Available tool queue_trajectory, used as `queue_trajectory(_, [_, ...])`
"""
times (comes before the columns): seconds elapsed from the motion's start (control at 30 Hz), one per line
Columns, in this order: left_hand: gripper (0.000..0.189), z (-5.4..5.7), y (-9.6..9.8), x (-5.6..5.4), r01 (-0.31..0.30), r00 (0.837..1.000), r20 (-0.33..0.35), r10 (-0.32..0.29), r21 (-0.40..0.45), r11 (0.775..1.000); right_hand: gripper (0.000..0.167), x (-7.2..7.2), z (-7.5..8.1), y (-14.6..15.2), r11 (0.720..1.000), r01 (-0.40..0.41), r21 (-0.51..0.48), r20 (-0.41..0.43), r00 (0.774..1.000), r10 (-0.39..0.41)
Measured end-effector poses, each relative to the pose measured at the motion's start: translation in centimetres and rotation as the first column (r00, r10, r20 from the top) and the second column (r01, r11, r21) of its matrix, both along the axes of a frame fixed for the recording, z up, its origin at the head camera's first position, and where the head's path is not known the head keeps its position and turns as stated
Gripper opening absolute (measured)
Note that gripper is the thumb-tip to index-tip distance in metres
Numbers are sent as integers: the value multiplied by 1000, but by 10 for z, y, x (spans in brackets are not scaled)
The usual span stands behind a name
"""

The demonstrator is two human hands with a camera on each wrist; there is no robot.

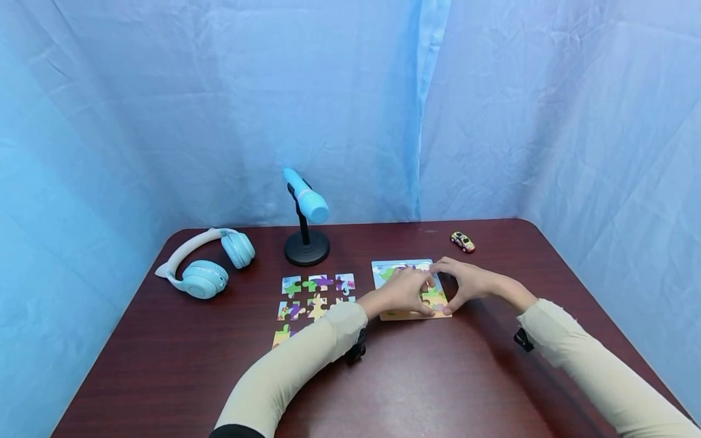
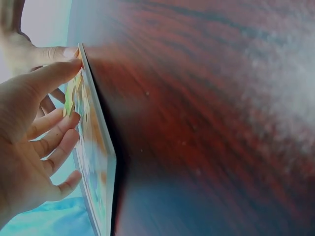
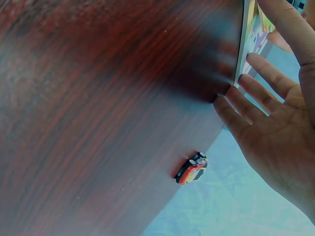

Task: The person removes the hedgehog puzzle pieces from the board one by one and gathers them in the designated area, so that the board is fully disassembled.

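Note:
My left hand (image 1: 402,293) is over a flat jigsaw board (image 1: 390,316) with a pale blue upper border. In the left wrist view, its thumb and fingertips pinch a yellow-green puzzle piece (image 2: 69,101), tilted up from the board. The right hand (image 1: 470,283) spans the board's right side, fingers spread and fairly straight. Its fingertips touch the board's edge in the right wrist view, and its thumb is by the near right corner. Several loose puzzle pieces (image 1: 317,306) lie in rows left of the board, partly hidden by my left sleeve.
Light blue cat-ear headphones (image 1: 204,278) lie at the back left. A blue microphone (image 1: 313,205) on a black stand (image 1: 306,247) stands behind the loose pieces. Beyond my right hand sits a small toy car (image 1: 462,241). Blue curtains (image 1: 306,91) surround the dark wooden table (image 1: 438,383).

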State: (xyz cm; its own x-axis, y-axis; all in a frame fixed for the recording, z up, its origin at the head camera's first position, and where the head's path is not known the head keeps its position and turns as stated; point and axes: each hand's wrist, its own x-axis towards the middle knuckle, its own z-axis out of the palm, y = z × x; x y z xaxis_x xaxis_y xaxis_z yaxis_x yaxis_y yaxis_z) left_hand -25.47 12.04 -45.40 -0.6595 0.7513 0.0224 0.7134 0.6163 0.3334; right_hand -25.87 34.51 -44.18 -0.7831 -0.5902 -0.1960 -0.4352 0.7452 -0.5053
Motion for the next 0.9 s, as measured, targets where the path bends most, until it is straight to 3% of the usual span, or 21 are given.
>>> queue_trajectory(0.17, [51,2,0,3,7,1000,-27,-6,36,999,95,0,-3,1,1000,2,7,-4,1000,-1])
queue_trajectory(0.4, [49,4,-1,5,33,997,-68,-34,-17,999,93,1,-3,1,1000,-6,-10,-8,1000,6])
queue_trajectory(0.67, [49,5,0,4,49,996,-77,-50,-13,999,89,0,-3,0,1000,4,21,-23,1000,-4])
queue_trajectory(0.9, [43,11,-7,4,43,989,-136,-49,-51,998,84,0,-3,1,1000,-2,15,-27,1000,3])
